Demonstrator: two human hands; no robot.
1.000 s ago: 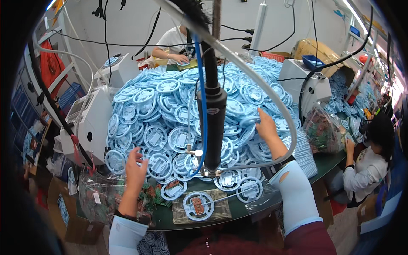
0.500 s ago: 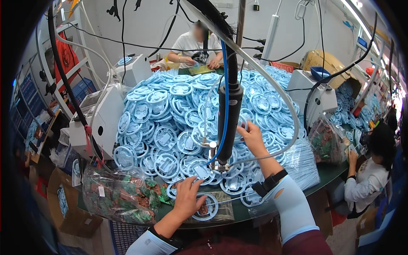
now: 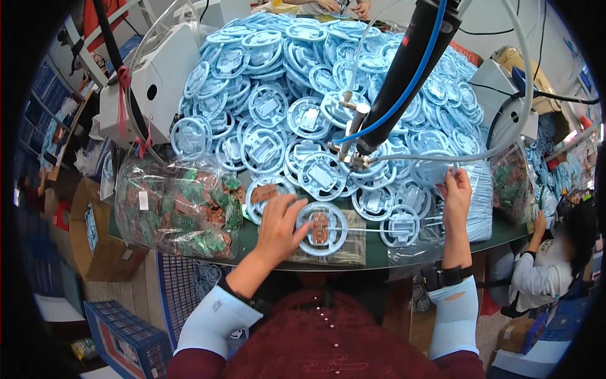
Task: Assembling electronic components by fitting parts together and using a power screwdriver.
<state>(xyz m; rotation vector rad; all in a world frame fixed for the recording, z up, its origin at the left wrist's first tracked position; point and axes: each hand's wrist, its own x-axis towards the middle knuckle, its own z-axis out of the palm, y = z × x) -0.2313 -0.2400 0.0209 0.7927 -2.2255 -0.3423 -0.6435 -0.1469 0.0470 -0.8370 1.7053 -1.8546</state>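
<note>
Head view: A round blue part with a brown plate seated in its middle lies face up on a flat brownish mat, close to the near edge of a dark green desk. The person's left hand hovers at its left rim, fingers parted in a loose, fairly wide grip with nothing seen in it; whether the fingertips touch the rim cannot be told. To the right, the right hand has a narrow grip, thumb and fingers pinching the right edge of a pale blue disc. A thin pale rod runs from the plated part toward a second blue ring. Just beyond the left hand lies another ring with a brown piece on it. A clear bag of brown and green pieces sits to the left; a stack of thin pale blue pieces stands beside the right hand. Behind, blue parts rise in a heap beneath a slanting black cylinder with a blue hose, between white machines left and right. A co-worker's hands show at the far side; another person sits at right.
</note>
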